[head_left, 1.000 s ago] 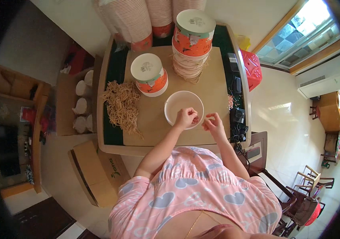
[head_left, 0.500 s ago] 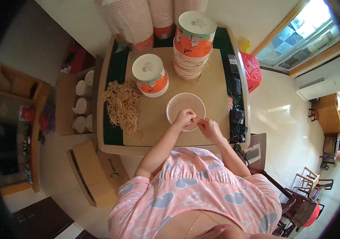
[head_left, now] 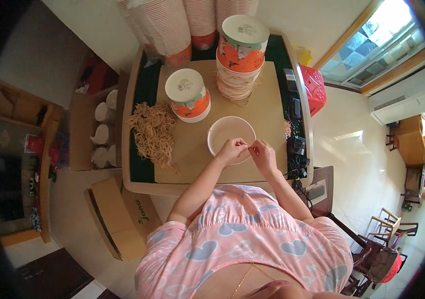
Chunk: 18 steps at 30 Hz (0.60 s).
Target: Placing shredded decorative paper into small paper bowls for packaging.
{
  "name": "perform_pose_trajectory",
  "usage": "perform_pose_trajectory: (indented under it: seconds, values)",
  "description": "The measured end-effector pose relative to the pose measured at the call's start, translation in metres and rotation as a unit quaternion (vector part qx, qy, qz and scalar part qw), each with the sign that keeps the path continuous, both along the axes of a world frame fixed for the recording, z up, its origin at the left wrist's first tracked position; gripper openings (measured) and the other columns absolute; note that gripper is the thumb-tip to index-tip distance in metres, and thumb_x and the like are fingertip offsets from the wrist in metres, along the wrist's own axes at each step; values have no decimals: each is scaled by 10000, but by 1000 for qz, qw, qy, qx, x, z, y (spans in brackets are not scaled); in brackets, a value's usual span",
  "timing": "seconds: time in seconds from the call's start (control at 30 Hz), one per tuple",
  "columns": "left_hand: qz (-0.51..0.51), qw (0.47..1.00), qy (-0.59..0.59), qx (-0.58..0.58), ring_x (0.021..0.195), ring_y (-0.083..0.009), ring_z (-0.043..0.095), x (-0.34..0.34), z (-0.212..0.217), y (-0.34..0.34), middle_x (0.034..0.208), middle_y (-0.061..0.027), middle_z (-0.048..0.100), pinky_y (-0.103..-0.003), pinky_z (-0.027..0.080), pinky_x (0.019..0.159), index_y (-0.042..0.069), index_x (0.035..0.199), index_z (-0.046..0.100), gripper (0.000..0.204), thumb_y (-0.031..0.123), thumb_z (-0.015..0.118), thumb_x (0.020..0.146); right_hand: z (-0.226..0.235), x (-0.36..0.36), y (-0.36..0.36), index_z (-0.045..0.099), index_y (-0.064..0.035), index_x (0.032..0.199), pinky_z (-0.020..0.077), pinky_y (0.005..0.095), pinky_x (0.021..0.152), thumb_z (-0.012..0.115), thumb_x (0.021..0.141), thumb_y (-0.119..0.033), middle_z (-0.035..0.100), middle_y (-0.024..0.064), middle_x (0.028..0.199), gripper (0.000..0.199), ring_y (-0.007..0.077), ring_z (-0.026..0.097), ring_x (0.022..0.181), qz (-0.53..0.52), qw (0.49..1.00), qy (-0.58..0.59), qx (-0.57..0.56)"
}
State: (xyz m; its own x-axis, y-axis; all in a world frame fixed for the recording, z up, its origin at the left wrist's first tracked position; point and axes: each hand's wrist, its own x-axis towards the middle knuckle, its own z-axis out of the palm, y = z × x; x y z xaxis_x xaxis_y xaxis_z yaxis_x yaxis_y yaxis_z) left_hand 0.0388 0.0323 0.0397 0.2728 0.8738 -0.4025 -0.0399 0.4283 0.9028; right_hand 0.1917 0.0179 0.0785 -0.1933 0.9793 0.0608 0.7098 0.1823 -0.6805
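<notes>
Over the near rim of a white paper tub [head_left: 221,130], my left hand [head_left: 232,151] and my right hand [head_left: 264,155] meet with pinched fingertips. Whatever they pinch is too small to make out. The tub stands open side up on a brown board. Left of it lies a tangled heap of tan string [head_left: 152,133]. An upside-down orange and white paper tub [head_left: 189,94] sits between heap and open tub. Farther back rises a stack of upside-down tubs [head_left: 242,50], with many tan strings hanging around its lower part.
Tall stacks of nested tubs [head_left: 162,30] in plastic stand at the table's back. Black adapters and cables [head_left: 297,145] line the right edge of the table [head_left: 145,186]. On the left, a carton of white tubs [head_left: 104,112] stands above a cardboard box [head_left: 122,214]. A red stool [head_left: 313,87] is beyond the right edge.
My right hand has turned and moved slightly up, its fingertips now meeting those of my left hand. The gap between the hands has closed.
</notes>
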Motion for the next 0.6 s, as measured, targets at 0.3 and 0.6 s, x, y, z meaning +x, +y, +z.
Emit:
perform_pose_trajectory:
  seconds: [0.3,0.6]
  values:
    - [-3,997,-22,-72,397,-41,354,-7,11,2,537,50,442,-213,247,364,67,820,636,160,202,568,873,2,-2,-1,553,-21,789,478,345,568,637,751,-60,569,137,760,100,272,592,644,6,997,78,14]
    - [-28,996,83,5,413,-30,363,-9,16,4,527,65,432,-207,257,367,63,776,646,224,253,576,874,-13,0,0,550,-24,837,467,321,558,616,736,-16,568,126,714,121,256,575,613,3,993,114,20]
